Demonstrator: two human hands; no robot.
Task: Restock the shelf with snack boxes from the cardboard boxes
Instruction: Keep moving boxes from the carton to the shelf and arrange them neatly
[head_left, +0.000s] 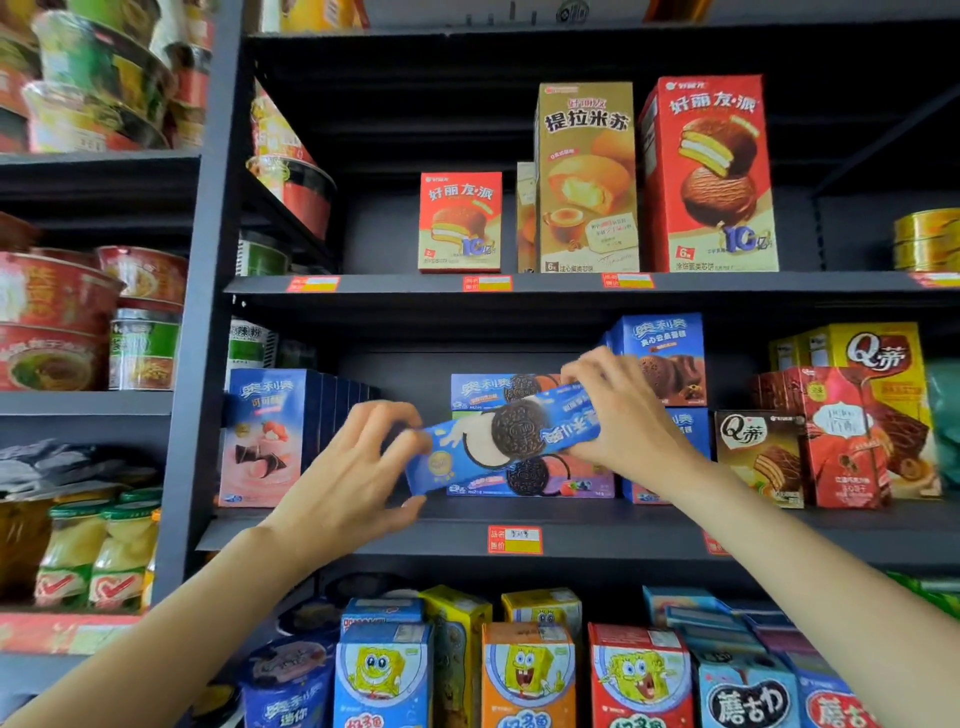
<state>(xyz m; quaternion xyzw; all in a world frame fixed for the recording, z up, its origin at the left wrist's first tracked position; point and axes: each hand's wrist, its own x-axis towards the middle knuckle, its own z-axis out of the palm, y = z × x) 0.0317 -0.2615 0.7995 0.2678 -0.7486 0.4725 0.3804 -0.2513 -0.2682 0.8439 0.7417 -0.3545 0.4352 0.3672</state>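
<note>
Blue cookie box (511, 439) hangs tilted between both hands before the middle shelf (597, 530); left hand (358, 467) pinches its lower end, right hand (623, 410) grips the upper end.

Stacked cookie boxes (524, 480) partly hidden behind held box (511, 436); price tag (515, 539) txt illegible.

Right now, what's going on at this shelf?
A person is restocking the middle shelf. Both hands hold one long blue cookie box, tilted: the left hand grips its lower end, the right hand its upper end. It hangs in front of a stack of similar cookie boxes and has not been set down yet. No cardboard box is in view.
</note>
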